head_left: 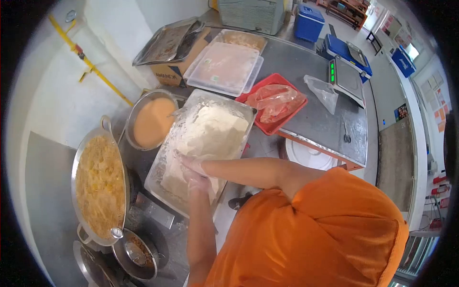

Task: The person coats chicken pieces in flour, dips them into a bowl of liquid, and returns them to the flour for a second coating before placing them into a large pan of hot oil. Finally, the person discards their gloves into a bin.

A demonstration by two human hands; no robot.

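My right hand [191,165] and my left hand [199,182] are close together over a tray of white flour [215,129], both in thin clear gloves dusted white. The fingers look closed against each other; whatever lies between them, if anything, is hidden by flour and the hands. The flour is heaped at the far end of the metal tray [248,115] and spread thinner near my hands. Beside the tray stands a metal bowl of pale orange batter [154,122]. A large pan of bubbling oil [101,184] is at the left, with a dial thermometer [116,233] on its rim.
A strainer [136,253] lies in a metal bowl below the pan. Beyond the flour are lidded plastic containers [227,64], a red tray with bagged raw meat [275,104], a digital scale [346,79] and scissors [346,131]. A yellow pipe [98,71] runs along the wall.
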